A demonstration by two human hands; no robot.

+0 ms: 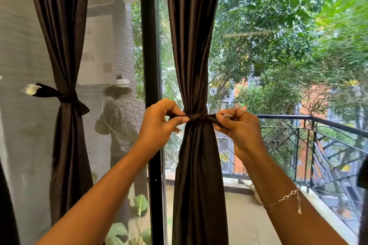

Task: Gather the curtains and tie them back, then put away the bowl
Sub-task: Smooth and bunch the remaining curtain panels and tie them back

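Observation:
A dark brown curtain [196, 55] hangs gathered in front of the glass, cinched at its waist by a brown tie band [197, 117]. My left hand [161, 123] pinches the band's left end. My right hand [237, 129] pinches its right end, and the two ends stretch sideways from a knot at the curtain's middle. A second brown curtain [63, 49] at the left is bound by its own knotted tie [65, 96]. No bowl is in view.
A black window frame post [149, 65] stands between the two curtains. Behind the glass lie a balcony floor [249, 221] and a black metal railing [318, 141], with trees beyond. Green plant leaves [139, 205] show low at the left pane.

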